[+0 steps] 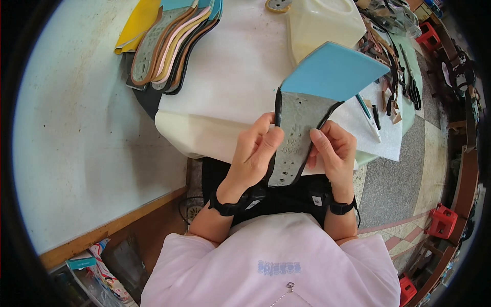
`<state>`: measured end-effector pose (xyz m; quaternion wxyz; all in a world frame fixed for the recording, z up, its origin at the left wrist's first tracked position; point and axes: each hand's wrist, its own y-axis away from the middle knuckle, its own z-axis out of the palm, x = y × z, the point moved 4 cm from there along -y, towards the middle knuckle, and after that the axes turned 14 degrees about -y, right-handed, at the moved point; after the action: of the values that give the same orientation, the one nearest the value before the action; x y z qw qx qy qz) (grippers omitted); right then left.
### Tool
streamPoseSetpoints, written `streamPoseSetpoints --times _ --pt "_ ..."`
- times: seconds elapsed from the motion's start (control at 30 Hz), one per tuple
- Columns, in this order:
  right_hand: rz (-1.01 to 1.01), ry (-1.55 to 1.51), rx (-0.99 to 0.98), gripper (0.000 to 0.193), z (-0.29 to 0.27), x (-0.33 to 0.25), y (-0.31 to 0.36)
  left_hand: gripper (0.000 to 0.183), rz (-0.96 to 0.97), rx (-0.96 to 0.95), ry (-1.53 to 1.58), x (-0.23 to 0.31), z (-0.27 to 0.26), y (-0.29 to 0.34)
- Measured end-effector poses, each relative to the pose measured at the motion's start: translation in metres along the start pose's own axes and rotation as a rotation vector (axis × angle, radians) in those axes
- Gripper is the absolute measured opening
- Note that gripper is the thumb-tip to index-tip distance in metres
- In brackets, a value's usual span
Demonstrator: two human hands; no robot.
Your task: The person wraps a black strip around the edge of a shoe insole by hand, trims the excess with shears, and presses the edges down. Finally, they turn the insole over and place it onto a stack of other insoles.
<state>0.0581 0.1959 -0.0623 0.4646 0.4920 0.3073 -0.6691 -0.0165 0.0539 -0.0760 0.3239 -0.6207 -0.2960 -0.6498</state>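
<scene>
Above my lap, in front of the table edge, I hold a shoe insole (pixel 303 115) with its grey, embossed and pierced underside facing up. A black strip runs along its sides, and a light blue flap (pixel 337 71) sticks out from its far end. My left hand (pixel 257 148) pinches the left edge between thumb and fingers. On the opposite edge my right hand (pixel 333 151) is closed, its thumb on the grey face and fingers partly behind it. Several similar insoles (pixel 171 51) with brown, pink, yellow and black edges lie stacked at the far left.
A pale plastic jug (pixel 325 28) stands behind the insole, with a round roll (pixel 279 5) beside it. To the right are a blue-and-white pen (pixel 369 117), scissors (pixel 410 84) and strap scraps (pixel 378 38). Yellow material (pixel 135 25) adjoins the stack. Red stools (pixel 442 221) stand on the floor.
</scene>
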Motion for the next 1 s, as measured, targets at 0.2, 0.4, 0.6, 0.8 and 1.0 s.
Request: streamPoseSetpoints --times 0.2,0.4,0.6,0.8,1.0 --pt "-0.002 0.011 0.000 0.027 0.003 0.002 0.000 0.019 0.033 0.074 -0.269 0.006 -0.003 -0.006" --pt "0.008 -0.033 0.002 0.026 0.002 -0.002 -0.002 0.022 0.025 0.048 -0.221 0.011 0.000 -0.008" --pt "-0.061 -0.334 0.117 0.024 -0.014 -0.002 -0.003 0.030 0.105 -0.068 -0.245 0.009 0.009 -0.007" --pt "-0.129 -0.309 0.139 0.024 -0.015 -0.004 -0.001 0.015 0.051 -0.231 -0.342 0.014 0.010 -0.002" --pt "-0.135 -0.317 0.082 0.020 -0.013 -0.004 0.001 0.013 0.134 -0.165 -0.191 0.012 0.012 -0.001"
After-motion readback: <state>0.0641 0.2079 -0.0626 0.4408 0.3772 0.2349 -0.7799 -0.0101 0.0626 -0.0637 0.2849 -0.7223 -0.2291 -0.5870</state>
